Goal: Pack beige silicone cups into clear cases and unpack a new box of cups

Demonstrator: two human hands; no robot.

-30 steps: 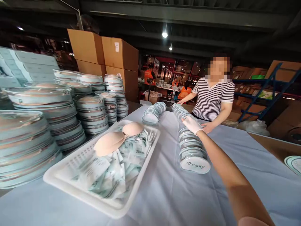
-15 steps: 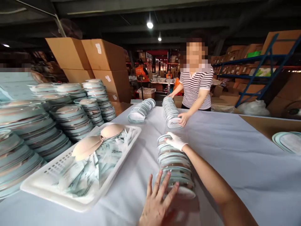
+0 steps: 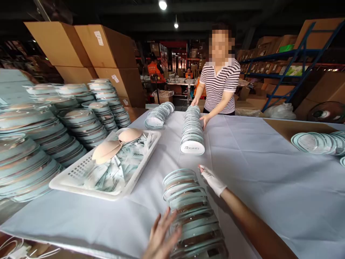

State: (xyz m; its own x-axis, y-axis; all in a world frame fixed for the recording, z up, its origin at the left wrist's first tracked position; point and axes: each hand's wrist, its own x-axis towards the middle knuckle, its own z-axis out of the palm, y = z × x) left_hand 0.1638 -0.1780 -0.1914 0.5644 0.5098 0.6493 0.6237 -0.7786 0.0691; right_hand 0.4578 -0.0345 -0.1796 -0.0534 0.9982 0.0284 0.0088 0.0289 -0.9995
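Observation:
A leaning row of oval, clear-fronted packs point(image 3: 185, 201) with pale teal rims and beige contents lies on the cloth in front of me. My left hand point(image 3: 163, 233), bare and slightly blurred, is at the row's near left side with its fingers spread; contact with the packs is hard to tell. To the right of the row's far end, my right hand point(image 3: 212, 180) is apart from it. It wears a white glove with a bare fingertip showing, its fingers stretched out around nothing. Across the table, a person point(image 3: 219, 86) in a striped shirt has both hands on another row of packs point(image 3: 192, 131).
A white basket point(image 3: 58, 183) holds beige bra cups point(image 3: 106, 151) and printed sachets. Tall pack stacks point(image 3: 81, 127) crowd the left. Other pack rows lie at the far left point(image 3: 159, 116) and right edge point(image 3: 315, 143). Cardboard boxes point(image 3: 113, 46) stand behind.
My right hand has come off the far end of the pack row and moved right. The near row appears closer and lower in view. The other person's row now shows its printed end fully.

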